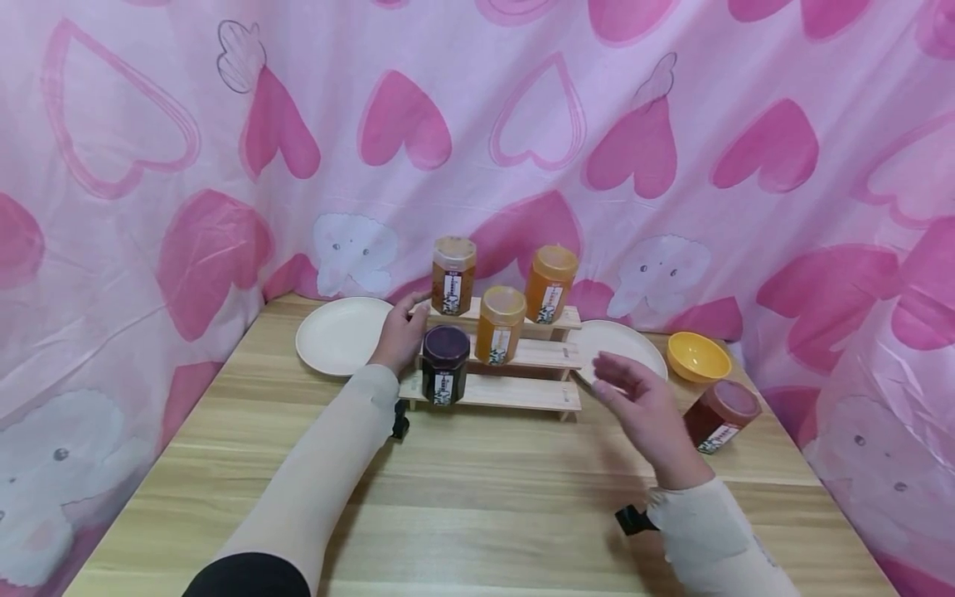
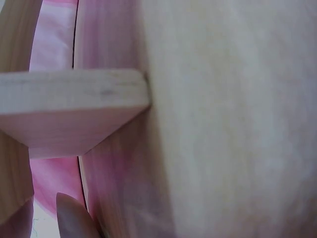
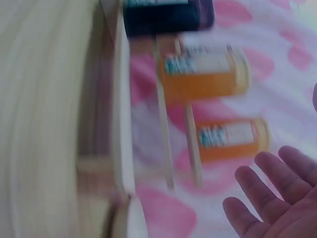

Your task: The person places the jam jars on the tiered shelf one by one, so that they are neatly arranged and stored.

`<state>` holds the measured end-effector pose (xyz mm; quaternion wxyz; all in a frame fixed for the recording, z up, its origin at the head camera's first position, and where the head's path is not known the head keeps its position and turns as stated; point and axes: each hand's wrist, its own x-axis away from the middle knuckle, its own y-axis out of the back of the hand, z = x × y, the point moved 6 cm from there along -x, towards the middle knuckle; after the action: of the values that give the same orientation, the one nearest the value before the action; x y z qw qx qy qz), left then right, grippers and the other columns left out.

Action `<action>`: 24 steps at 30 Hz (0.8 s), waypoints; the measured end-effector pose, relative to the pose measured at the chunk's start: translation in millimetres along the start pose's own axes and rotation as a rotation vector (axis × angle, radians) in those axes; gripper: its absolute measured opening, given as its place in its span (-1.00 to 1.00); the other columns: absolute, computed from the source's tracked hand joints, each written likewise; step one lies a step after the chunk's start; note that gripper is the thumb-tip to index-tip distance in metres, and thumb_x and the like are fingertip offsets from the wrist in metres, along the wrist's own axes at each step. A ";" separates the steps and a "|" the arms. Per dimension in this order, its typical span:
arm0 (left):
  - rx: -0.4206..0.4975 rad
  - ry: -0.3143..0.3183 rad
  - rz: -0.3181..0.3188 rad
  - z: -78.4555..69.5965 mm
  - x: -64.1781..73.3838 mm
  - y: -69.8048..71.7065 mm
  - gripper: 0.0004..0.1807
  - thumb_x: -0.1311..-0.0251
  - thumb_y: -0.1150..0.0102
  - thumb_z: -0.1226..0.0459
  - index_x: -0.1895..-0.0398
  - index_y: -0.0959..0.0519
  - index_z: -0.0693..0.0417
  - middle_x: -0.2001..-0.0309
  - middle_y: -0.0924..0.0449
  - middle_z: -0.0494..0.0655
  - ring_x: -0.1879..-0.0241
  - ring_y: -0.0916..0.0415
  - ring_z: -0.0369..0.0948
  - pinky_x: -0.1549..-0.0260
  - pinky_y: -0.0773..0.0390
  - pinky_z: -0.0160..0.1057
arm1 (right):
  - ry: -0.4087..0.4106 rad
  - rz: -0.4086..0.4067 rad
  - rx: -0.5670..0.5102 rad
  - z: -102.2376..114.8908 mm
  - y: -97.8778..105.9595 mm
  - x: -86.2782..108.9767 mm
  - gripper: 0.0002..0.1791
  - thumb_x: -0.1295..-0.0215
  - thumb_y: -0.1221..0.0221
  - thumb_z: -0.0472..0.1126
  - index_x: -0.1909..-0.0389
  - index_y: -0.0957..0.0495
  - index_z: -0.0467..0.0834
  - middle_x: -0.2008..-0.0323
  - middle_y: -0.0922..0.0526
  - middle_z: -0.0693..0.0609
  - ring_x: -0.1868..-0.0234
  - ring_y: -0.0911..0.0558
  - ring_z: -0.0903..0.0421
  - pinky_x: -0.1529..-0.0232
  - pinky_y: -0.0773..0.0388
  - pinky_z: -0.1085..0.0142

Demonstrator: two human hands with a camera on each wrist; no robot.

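Note:
A three-tier wooden display rack (image 1: 522, 391) carries jars on its steps. My left hand (image 1: 401, 336) grips the left end of the rack's top tier; in the left wrist view only fingertips (image 2: 74, 215) show beside the wood. Close to that hand stand a dark jar (image 1: 445, 365) on the lowest step and a brownish jar (image 1: 453, 278) on the top. A yellow jar (image 1: 501, 325) occupies the middle step, and an orange jar (image 1: 552, 283) the top right. To the right of the rack, my right hand (image 1: 645, 414) hovers with fingers extended, holding nothing.
A red-brown jar (image 1: 721, 417) stands on the table right of my right hand. Behind it is a yellow bowl (image 1: 698, 356). Pale plates lie at the rack's left (image 1: 336, 336) and right (image 1: 622, 338). A pink heart-patterned curtain (image 1: 462, 182) hangs behind the table.

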<state>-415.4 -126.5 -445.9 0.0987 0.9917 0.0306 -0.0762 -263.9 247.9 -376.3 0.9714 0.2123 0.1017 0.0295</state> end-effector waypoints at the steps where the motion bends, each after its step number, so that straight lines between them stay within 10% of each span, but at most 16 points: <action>1: 0.004 0.002 0.002 -0.2 0.3 -0.3 -0.52 -0.64 0.08 0.04 -0.50 -0.46 -0.13 -0.49 -0.41 0.02 -0.24 -0.52 0.13 -0.31 -0.46 0.14 | -0.005 -0.034 0.019 -2.8 9.5 0.1 -0.40 -0.53 -0.27 -0.05 -0.48 -0.44 -0.19 -0.37 -0.56 -0.25 -0.29 -0.61 0.11 -0.12 -0.53 0.58; 12: 0.005 0.003 -0.001 1.4 -0.5 -0.7 -0.52 -0.62 0.06 0.02 -0.49 -0.47 -0.17 -0.54 -0.36 -0.04 -0.29 -0.49 0.04 -0.40 -0.40 0.14 | -0.071 -0.337 -0.218 -26.3 99.9 5.5 -0.43 -0.45 -0.35 -0.15 -0.44 -0.52 -0.10 -0.02 -0.72 0.34 -0.04 -0.64 0.45 0.09 -0.56 0.64; 20: 0.001 0.021 0.000 4.0 -0.6 -0.3 -0.50 -0.61 0.06 -0.03 -0.50 -0.46 -0.20 -0.56 -0.34 -0.08 -0.38 -0.43 0.01 -0.46 -0.33 0.15 | -0.190 -0.442 -0.363 -48.5 135.0 12.2 -0.27 -0.35 -0.44 -0.11 -0.51 -0.44 -0.06 -0.04 -0.68 0.29 0.17 -0.72 0.39 0.32 -0.72 0.42; 24: 0.003 0.016 -0.005 3.8 -1.3 0.1 -0.51 -0.61 0.06 -0.01 -0.49 -0.47 -0.19 -0.55 -0.35 -0.08 -0.36 -0.45 0.00 -0.45 -0.34 0.14 | -0.255 -0.493 -0.230 -61.5 149.4 14.0 -0.22 -0.32 -0.45 -0.03 -0.54 -0.42 0.03 -0.25 -0.65 0.19 -0.07 -0.62 0.42 0.17 -0.65 0.55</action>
<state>-417.2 -127.4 -449.3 0.0966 0.9924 0.0337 -0.0688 -265.3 409.9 -371.0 0.9719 0.0718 0.0235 -0.2230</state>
